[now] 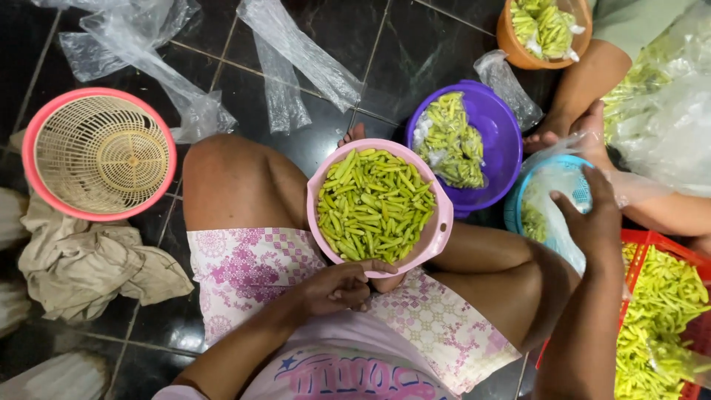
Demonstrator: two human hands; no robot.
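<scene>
I sit cross-legged on a dark tiled floor with a pink bowl (pixel 441 235) full of green chilli peppers (pixel 374 204) resting on my lap. My left hand (pixel 342 285) grips the bowl's near rim. My right hand (pixel 592 215) reaches out to the right, fingers spread over a clear plastic bag (pixel 552 194) that lies in a blue basket (pixel 512 211). I cannot tell whether it grips the bag.
A purple bowl (pixel 503 133) with bagged chillies, an orange bowl (pixel 518 52) and a red crate (pixel 644 241) of yellow-green chillies stand around. A pink-rimmed basket (pixel 29 155) and a crumpled cloth (pixel 89 263) lie at left. Empty plastic bags (pixel 296 52) are strewn beyond. Another person's foot (pixel 570 130) is at right.
</scene>
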